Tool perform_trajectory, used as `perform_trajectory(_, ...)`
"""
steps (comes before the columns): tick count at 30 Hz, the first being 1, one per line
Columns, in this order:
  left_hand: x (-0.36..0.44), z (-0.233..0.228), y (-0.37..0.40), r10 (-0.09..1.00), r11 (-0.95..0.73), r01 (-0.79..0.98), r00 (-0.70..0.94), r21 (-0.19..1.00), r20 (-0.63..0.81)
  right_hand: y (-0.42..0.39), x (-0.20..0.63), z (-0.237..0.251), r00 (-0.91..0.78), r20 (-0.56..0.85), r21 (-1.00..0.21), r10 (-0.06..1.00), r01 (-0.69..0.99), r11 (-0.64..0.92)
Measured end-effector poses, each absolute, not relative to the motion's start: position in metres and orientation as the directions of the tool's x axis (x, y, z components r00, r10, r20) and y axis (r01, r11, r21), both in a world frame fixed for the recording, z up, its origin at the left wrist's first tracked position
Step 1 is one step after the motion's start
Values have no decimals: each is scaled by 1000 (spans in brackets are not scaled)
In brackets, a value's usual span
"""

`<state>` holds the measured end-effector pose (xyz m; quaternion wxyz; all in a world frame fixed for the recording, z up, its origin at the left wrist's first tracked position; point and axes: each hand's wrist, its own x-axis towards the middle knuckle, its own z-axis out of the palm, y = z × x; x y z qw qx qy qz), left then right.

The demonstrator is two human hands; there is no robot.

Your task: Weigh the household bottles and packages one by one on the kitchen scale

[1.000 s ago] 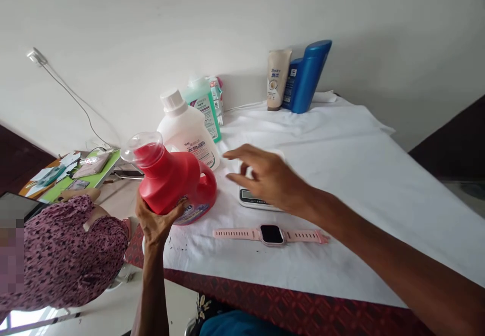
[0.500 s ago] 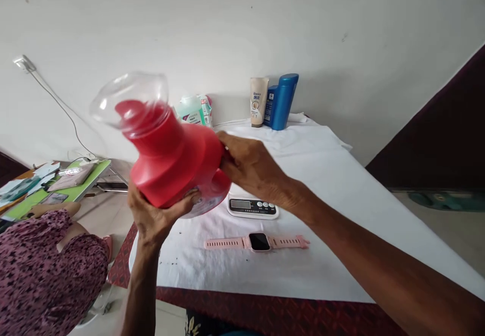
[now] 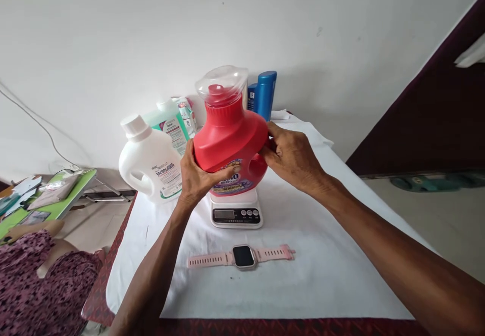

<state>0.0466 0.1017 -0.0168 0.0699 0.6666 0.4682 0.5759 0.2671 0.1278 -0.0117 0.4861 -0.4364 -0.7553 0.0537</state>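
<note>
a red detergent bottle [image 3: 227, 139] with a clear cap [image 3: 222, 81] is held upright on top of a small white kitchen scale [image 3: 235, 211], its purple label facing the camera. whether its base rests fully on the scale's plate cannot be told, though it appears to be touching. the left hand [image 3: 199, 177] is wrapped partly closed around the bottle's lower left side, with the thumb laid across the label. the right hand [image 3: 293, 156] is curled against the bottle's right side at the handle, fingers bent onto the red plastic.

the scale stands on a white cloth [image 3: 322, 255] spread over a dark red patterned table [image 3: 113, 255]. just in front of the scale, nearer the camera, a pink smartwatch [image 3: 242, 256] is laid flat with its straps stretched out. to the left of the scale a white jug [image 3: 149, 161] with a white cap is seen, and behind that a green bottle [image 3: 168, 124]. behind the scale, against the wall, a blue bottle [image 3: 264, 93] is stood upright. far to the left of the scale, a person's patterned sleeve [image 3: 34, 280] is seen at the edge of the view.
</note>
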Motion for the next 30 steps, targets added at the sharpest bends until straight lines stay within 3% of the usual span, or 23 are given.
perform_trajectory(10, 36, -22, 124, 777, -526, 531, -16, 664, 629, 137, 262, -26, -115, 641, -572, 758, 588, 573)
perform_trajectory(14, 30, -19, 126, 820, -520, 496, 62, 695, 570, 128, 267, -26, -95, 596, -668, 798, 494, 557)
perform_trajectory(21, 8, -31, 104, 822, -552, 439, 141, 709, 552, 105, 292, -62, 50, 279, -954, 959, 130, 271)
perform_trajectory(25, -4, -73, 77, 883, -461, 453, 148, 763, 446, 104, 286, -104, 210, 75, -989, 975, -109, 100)
perform_trajectory(30, -21, -130, 53, 966, -256, 371, 56, 893, 254, 109, 273, -141, 304, 21, -989, 952, -132, 64)
